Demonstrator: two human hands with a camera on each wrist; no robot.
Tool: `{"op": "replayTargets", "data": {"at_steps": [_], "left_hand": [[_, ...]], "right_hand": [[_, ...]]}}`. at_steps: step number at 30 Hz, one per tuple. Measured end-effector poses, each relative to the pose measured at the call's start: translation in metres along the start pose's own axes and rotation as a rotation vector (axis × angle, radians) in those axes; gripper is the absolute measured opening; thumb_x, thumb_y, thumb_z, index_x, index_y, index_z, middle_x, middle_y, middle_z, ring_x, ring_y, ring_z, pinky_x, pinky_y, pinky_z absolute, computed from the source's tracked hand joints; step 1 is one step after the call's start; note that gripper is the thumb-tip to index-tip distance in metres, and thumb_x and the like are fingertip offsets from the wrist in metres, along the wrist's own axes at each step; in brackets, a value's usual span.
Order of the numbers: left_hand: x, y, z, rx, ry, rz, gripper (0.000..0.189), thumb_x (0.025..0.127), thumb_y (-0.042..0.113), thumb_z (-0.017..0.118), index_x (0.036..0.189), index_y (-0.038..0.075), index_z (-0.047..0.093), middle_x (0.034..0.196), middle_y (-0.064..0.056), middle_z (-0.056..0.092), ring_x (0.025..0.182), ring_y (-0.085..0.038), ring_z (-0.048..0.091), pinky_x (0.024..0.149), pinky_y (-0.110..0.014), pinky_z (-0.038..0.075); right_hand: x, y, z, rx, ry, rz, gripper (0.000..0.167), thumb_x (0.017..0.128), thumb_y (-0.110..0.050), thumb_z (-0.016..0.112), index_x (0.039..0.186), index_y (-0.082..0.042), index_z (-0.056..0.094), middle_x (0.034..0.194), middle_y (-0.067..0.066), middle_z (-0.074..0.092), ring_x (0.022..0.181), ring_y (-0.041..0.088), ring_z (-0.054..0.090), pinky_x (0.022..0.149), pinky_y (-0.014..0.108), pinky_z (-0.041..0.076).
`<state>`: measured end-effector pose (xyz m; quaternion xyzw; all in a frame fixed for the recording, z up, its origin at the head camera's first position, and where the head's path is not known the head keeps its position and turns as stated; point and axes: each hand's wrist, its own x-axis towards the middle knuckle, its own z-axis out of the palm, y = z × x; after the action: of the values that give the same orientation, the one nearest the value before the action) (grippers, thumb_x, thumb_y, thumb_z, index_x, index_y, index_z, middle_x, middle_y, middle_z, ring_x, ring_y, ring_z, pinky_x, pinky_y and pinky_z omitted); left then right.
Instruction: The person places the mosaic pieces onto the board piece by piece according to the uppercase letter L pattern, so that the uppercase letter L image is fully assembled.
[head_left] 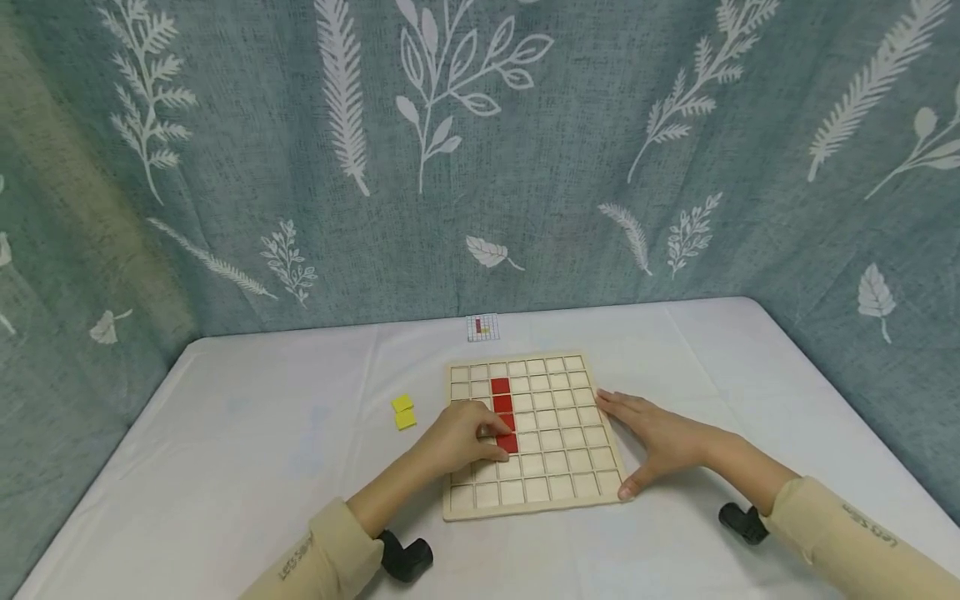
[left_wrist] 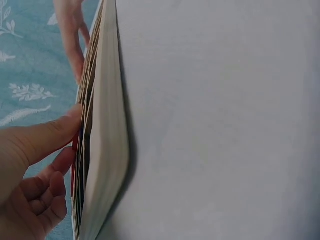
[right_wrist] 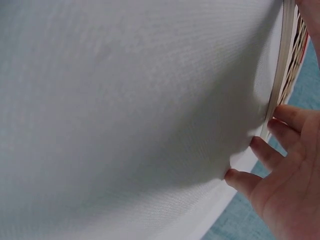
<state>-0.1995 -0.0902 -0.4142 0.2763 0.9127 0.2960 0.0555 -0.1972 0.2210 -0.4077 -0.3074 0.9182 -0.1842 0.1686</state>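
Note:
A wooden grid board (head_left: 555, 487) lies on the table. Four-square red strip: several red tiles (head_left: 502, 403) run in a column in its left half. My left hand (head_left: 453, 435) reaches over the board's left side, thumb and index finger pinching the nearest red tile (head_left: 507, 443) at the column's lower end. In the left wrist view, that thumb and finger (left_wrist: 42, 140) meet the board's surface by a thin red edge. My right hand (head_left: 667, 437) spreads along the right side, fingertips on the edge and thumb at the near right corner.
Two yellow tiles (head_left: 405, 418) lie left of the board. Behind it rests a small pattern card (head_left: 482, 327) with a printed grid. Black objects sit under each wrist, one at the left (head_left: 406, 558). A leaf-patterned curtain (head_left: 480, 167) hangs behind the white-covered table (head_left: 225, 467).

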Motion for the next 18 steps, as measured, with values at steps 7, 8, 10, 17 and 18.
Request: {"op": "replayTargets", "data": {"at_steps": [7,8,10,17,18], "left_hand": [[-0.001,0.002,0.000,0.014,-0.005,-0.005,0.027,0.071,0.026,0.079,0.095,0.014,0.074,0.082,0.008,0.065,0.069,-0.008,0.046,0.066,-0.024,0.038],[-0.001,0.002,0.000,0.018,-0.006,-0.001,0.028,0.072,0.027,0.079,0.096,0.014,0.074,0.083,0.008,0.065,0.070,-0.008,0.047,0.067,-0.025,0.039],[-0.002,0.002,0.000,0.030,-0.007,0.018,0.027,0.074,0.028,0.077,0.097,0.014,0.073,0.084,0.007,0.064,0.072,-0.008,0.048,0.069,-0.025,0.040],[-0.007,-0.005,-0.006,-0.028,0.026,0.025,0.023,0.082,0.025,0.070,0.101,0.013,0.070,0.090,0.005,0.066,0.077,-0.009,0.054,0.069,-0.025,0.044],[-0.008,-0.008,-0.010,-0.052,0.043,0.014,0.023,0.082,0.024,0.069,0.102,0.013,0.070,0.092,0.004,0.067,0.079,-0.010,0.056,0.069,-0.025,0.045]], "right_hand": [[0.001,0.002,0.001,0.008,0.000,-0.006,0.124,0.055,-0.064,0.075,0.145,0.001,0.019,0.153,0.015,0.013,0.138,0.040,0.013,0.106,0.056,0.020],[0.001,0.002,0.001,0.010,0.000,-0.006,0.124,0.055,-0.064,0.075,0.145,0.001,0.019,0.153,0.016,0.013,0.138,0.040,0.013,0.106,0.056,0.020],[0.001,0.002,0.002,0.016,0.001,-0.006,0.124,0.055,-0.064,0.075,0.145,0.001,0.019,0.153,0.016,0.014,0.138,0.040,0.013,0.106,0.056,0.020],[0.000,0.003,0.004,0.035,0.006,-0.008,0.125,0.054,-0.064,0.075,0.145,0.000,0.019,0.153,0.015,0.014,0.138,0.039,0.014,0.106,0.056,0.019],[0.000,0.003,0.004,0.032,0.006,-0.011,0.125,0.054,-0.065,0.075,0.145,0.000,0.019,0.153,0.016,0.014,0.138,0.040,0.014,0.106,0.056,0.019]]}}
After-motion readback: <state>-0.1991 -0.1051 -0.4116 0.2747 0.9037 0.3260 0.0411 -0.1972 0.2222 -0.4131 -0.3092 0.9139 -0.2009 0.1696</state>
